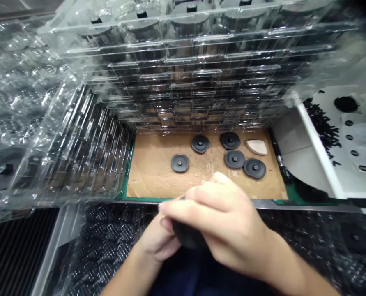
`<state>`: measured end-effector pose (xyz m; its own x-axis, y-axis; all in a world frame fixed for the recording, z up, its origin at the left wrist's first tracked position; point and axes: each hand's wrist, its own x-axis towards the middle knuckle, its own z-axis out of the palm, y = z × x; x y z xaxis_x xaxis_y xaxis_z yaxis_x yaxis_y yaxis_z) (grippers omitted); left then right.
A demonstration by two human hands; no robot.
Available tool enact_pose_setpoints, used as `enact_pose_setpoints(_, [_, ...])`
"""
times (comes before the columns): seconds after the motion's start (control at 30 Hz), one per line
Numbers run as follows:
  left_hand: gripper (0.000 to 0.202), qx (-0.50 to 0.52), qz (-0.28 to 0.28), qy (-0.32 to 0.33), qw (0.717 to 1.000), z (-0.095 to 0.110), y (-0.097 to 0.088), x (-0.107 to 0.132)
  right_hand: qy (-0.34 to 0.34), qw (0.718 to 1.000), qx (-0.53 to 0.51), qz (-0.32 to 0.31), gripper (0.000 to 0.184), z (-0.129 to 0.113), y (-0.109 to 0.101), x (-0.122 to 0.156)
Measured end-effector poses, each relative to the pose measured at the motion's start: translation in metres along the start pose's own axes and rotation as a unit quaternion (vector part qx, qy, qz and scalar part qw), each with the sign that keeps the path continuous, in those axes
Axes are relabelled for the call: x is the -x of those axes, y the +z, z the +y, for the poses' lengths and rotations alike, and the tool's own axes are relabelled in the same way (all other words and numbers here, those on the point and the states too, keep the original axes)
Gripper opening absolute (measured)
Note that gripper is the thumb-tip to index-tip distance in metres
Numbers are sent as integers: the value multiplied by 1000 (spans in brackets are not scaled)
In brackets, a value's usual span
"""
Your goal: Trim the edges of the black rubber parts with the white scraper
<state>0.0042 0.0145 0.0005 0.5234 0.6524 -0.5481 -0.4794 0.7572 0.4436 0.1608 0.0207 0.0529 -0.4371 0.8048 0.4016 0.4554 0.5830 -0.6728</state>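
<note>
Close to my body, my left hand (162, 236) and my right hand (222, 218) are closed together around a dark grey disc (187, 234). The right fingers lie over the disc's upper side and hide much of it; the left hand grips it from below and the left. Beyond the hands a cardboard sheet (152, 176) carries several similar black discs with a small central stub, among them one lone disc (180, 163) at the left and a cluster with a disc (254, 168) at the right. A cream wedge-shaped piece (256, 146) lies by that cluster.
Tall stacks of clear plastic trays stand behind (185, 70) and to the left (87, 144) of the cardboard. At right, a white tray (355, 181) holds many small black parts. More clear trays (105, 242) sit below the metal bench edge (287, 204).
</note>
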Motion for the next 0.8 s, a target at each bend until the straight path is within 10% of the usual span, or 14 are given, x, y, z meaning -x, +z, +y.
enact_pose_setpoints(0.23, [58,20,-50,106,993,10,-5,-3,136,979,-107,108,24,-2,25,37])
enact_pose_setpoints(0.43, [55,23,10,148,989,5,2,-2,374,849,-297,227,22,20,31,47])
enact_pose_setpoints(0.63, [57,8,7,151,989,6,1,-1,123,980,-41,150,28,-11,23,13])
enact_pose_setpoints(0.8, [53,7,44,147,988,5,-4,0,104,993,-58,1,18,-14,28,-8])
